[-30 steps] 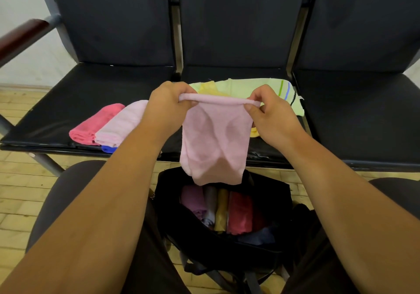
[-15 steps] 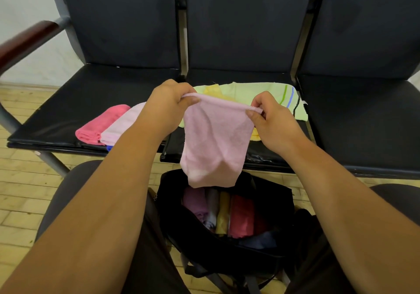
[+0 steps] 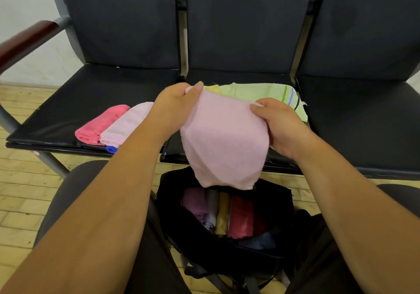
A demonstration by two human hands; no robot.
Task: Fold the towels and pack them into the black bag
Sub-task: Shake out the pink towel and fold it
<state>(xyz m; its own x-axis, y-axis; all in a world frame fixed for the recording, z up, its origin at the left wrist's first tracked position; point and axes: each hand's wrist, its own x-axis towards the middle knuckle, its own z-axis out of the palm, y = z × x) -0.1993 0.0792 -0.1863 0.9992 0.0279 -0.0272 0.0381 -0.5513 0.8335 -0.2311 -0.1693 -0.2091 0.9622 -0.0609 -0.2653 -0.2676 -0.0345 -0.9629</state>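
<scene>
Across the far side, a black bench [image 3: 68,116] of three seats is seen. Below it, on the wooden floor [image 3: 20,191] between the person's knees, the black bag [image 3: 227,252] stands unzipped, and folded towels [image 3: 241,216] in purple, grey, yellow and red are packed side by side in it. Above the bag a pale pink towel [image 3: 223,143] is held up, its lower edge hanging just over the packed ones. Behind it a green striped towel [image 3: 256,90] is spread on the middle seat. On the left seat a hot-pink folded towel [image 3: 102,123] and a light pink folded towel [image 3: 127,125] lie touching, with a blue towel [image 3: 111,149] partly under them. One upper corner of the held towel is pinched by the left grip [image 3: 175,102], the other by the right grip [image 3: 279,123].
</scene>
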